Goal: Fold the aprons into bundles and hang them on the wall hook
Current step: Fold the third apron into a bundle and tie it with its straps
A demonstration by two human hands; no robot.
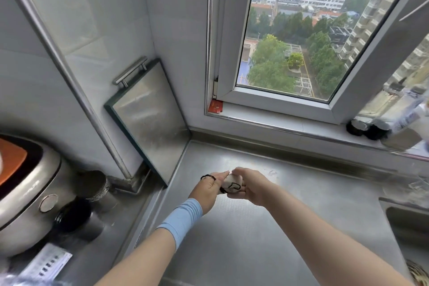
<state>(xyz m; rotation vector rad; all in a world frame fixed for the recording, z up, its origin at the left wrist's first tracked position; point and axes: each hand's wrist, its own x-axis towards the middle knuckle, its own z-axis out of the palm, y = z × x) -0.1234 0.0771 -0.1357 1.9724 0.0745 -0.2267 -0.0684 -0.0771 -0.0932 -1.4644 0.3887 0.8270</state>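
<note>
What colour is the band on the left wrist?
The band is light blue; head view.

Board (148, 118) left of counter (267, 227), cooker (30, 193) farther left, sink (408, 223) right.

Small white apron bundle (232, 181), tightly rolled, black cord (234, 186) looped over it, gripped between left hand (209, 190) and right hand (253, 189)
</note>
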